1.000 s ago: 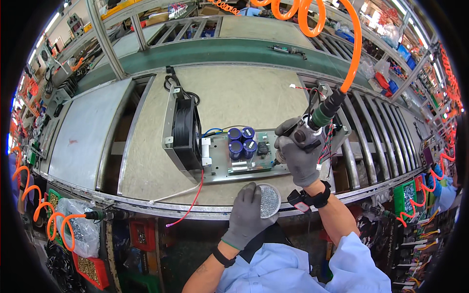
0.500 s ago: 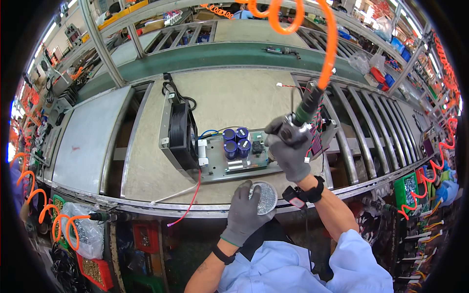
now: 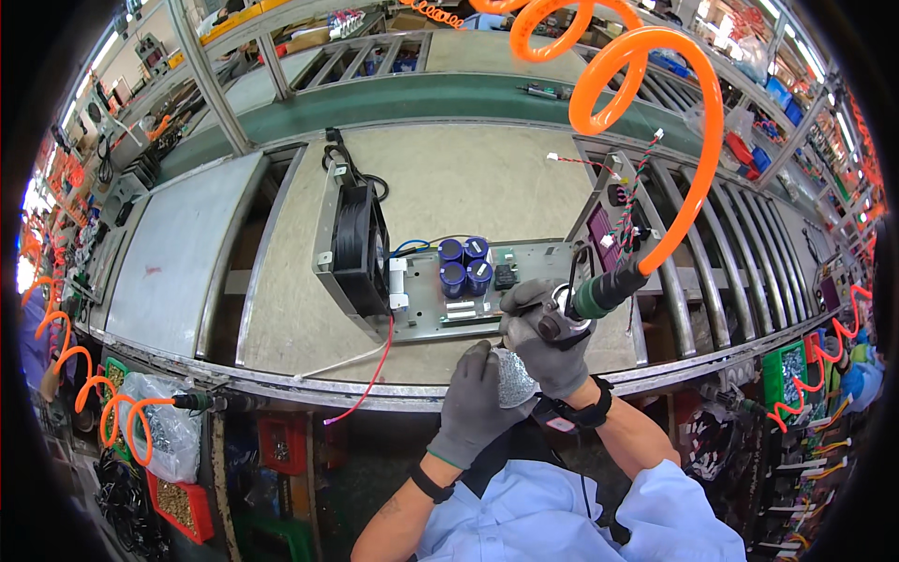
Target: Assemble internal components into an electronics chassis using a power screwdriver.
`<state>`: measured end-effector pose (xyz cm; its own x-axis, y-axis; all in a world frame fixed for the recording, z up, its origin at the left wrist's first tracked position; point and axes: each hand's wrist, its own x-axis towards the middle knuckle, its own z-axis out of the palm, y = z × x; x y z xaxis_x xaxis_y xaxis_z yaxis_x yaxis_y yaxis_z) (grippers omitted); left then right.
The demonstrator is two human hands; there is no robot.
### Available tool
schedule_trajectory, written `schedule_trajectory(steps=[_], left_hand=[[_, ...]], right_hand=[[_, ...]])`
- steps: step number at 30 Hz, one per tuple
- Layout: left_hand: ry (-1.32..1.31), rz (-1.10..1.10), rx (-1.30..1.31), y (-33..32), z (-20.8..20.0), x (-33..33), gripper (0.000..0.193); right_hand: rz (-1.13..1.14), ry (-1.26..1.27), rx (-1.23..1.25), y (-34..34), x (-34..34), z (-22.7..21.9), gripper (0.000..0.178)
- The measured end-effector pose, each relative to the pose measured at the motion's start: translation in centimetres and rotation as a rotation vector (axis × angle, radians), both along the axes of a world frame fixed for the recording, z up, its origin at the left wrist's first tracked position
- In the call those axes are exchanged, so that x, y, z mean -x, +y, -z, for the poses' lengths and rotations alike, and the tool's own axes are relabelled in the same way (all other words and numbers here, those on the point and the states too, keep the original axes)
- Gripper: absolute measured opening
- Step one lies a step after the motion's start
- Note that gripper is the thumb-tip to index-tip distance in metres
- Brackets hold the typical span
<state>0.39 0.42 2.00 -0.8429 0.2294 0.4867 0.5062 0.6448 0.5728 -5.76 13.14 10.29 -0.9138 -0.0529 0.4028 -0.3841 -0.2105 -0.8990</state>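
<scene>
My gloved left hand (image 3: pixel 465 412) is closed around a round dish of small metal screws (image 3: pixel 516 379) at the near edge of the bench. Just right of it, my gloved right hand (image 3: pixel 551 356) grips an air screwdriver (image 3: pixel 567 318), with its orange coiled hose (image 3: pixel 700 178) rising from the top. The tool's tip is hidden behind the hand, close to the dish. Beyond both hands lies a metal chassis (image 3: pixel 421 323) bearing a circuit board with several blue-purple capacitors (image 3: pixel 465 265). A black fan (image 3: pixel 361 248) stands in its left end.
Thin wires with white connectors (image 3: pixel 629 201) stick up by the chassis's right end plate. Metal rollers (image 3: pixel 721 262) run to the right, and a pale plate (image 3: pixel 178 262) lies left. A red wire (image 3: pixel 375 384) hangs over the front edge. Below left is a red screw bin (image 3: pixel 180 506).
My right hand has brought the screwdriver down from the chassis toward the dish. The dish appears more tilted, and my left hand has shifted slightly right. The whole view has moved a little.
</scene>
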Motion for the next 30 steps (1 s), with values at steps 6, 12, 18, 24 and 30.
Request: schedule_trajectory(steps=[6,12,18,24,30], left_hand=[[-0.055,0.004,-0.015,0.0,0.3,-0.1,0.083],[-0.082,0.017,-0.043,-0.3,0.5,-0.2,0.08],[-0.082,-0.001,-0.057,-0.2,0.2,-0.2,0.082],[-0.103,0.001,0.038,-0.4,0.2,-0.2,0.095],[-0.102,0.019,-0.026,-0.4,0.0,-0.4,0.074]], right_hand=[[0.0,0.022,-0.047,0.1,0.1,1.7,0.041],[-0.006,0.059,-0.082,-0.5,0.7,2.7,0.043],[0.071,0.011,-0.237,-0.2,0.8,-0.6,0.02],[-0.066,-0.002,0.039,-2.8,2.5,-3.5,0.033],[-0.104,0.022,0.034,-7.2,5.6,-4.1,0.022]])
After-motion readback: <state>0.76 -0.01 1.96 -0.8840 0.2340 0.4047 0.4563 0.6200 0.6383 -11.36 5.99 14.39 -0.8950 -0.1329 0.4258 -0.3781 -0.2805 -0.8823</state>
